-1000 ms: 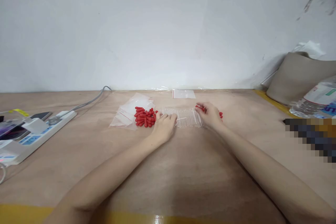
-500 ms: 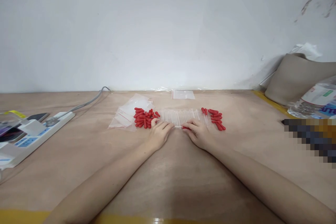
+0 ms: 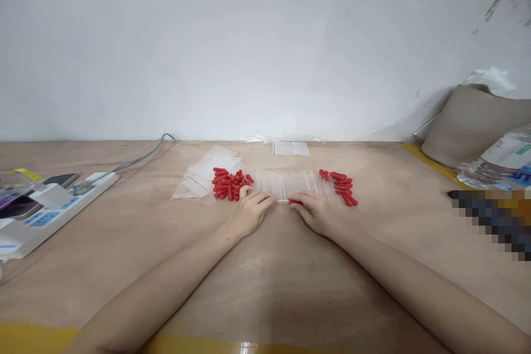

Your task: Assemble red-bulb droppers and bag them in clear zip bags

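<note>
A clear thin dropper tube (image 3: 282, 201) lies level between my two hands at the near edge of a row of similar clear tubes (image 3: 290, 181). My left hand (image 3: 251, 211) is closed on its left end, fingertips pressed together. My right hand (image 3: 314, 211) pinches a red rubber bulb (image 3: 295, 202) at the tube's right end; the fingers hide most of the bulb, so how far it sits on the tube cannot be seen. Left of the row is a heap of loose red bulbs (image 3: 226, 183). At the right, several red bulbs (image 3: 343, 185) appear to sit on tube ends.
Clear zip bags (image 3: 194, 183) lie left of the bulbs, and another small bag (image 3: 291, 148) lies by the wall. A power strip (image 3: 78, 204) with a grey cable (image 3: 143, 157) and a phone (image 3: 62, 180) are at far left. A plastic bottle (image 3: 493, 160) and a black pointed object (image 3: 460, 195) are at right.
Both hands stay almost in place on the tube and bulb. The right fingers have closed a little further over the red bulb. The whole view has shifted slightly.
</note>
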A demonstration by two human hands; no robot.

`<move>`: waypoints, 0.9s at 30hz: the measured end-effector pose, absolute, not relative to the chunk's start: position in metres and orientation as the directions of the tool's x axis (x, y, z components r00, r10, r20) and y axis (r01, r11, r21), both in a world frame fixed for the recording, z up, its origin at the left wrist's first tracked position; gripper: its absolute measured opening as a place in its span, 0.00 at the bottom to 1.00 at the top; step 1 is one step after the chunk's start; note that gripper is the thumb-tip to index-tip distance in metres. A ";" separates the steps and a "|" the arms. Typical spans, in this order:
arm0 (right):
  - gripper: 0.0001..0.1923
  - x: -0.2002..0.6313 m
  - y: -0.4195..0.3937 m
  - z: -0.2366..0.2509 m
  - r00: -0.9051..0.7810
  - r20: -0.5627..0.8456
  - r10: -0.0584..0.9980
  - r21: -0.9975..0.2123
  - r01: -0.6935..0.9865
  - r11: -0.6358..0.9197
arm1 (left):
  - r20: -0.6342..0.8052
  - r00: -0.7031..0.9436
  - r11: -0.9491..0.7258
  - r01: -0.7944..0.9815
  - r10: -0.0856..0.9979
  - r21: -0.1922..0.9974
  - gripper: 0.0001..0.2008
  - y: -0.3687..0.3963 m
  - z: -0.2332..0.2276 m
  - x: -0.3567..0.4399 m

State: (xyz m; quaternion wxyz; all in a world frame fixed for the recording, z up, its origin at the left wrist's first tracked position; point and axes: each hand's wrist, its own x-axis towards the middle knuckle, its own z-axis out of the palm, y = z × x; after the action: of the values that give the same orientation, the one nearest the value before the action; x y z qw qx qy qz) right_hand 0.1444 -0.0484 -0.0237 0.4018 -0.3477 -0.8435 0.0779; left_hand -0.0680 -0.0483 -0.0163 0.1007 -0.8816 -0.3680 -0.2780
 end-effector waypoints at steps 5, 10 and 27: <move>0.09 0.145 -0.048 -0.024 -0.463 0.617 0.637 -0.387 0.527 0.757 | 0.570 0.599 -0.735 0.678 0.562 0.012 0.15 -0.046 -0.020 -0.069; 0.09 0.145 -0.049 -0.026 -0.474 0.683 0.556 -0.320 0.490 0.811 | 0.560 0.647 -0.768 0.639 0.517 -0.029 0.15 -0.046 -0.020 -0.069; 0.08 0.143 -0.047 -0.027 -0.592 0.621 0.513 -0.145 0.556 0.818 | 0.560 0.694 -0.783 0.610 0.453 -0.122 0.13 -0.046 -0.022 -0.065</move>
State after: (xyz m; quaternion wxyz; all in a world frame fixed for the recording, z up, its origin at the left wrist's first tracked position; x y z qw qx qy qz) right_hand 0.1432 -0.0471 -0.0267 0.3375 -0.2997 -0.8917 -0.0322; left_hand -0.0651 -0.0461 -0.0221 0.1509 -0.9077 -0.2927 -0.2599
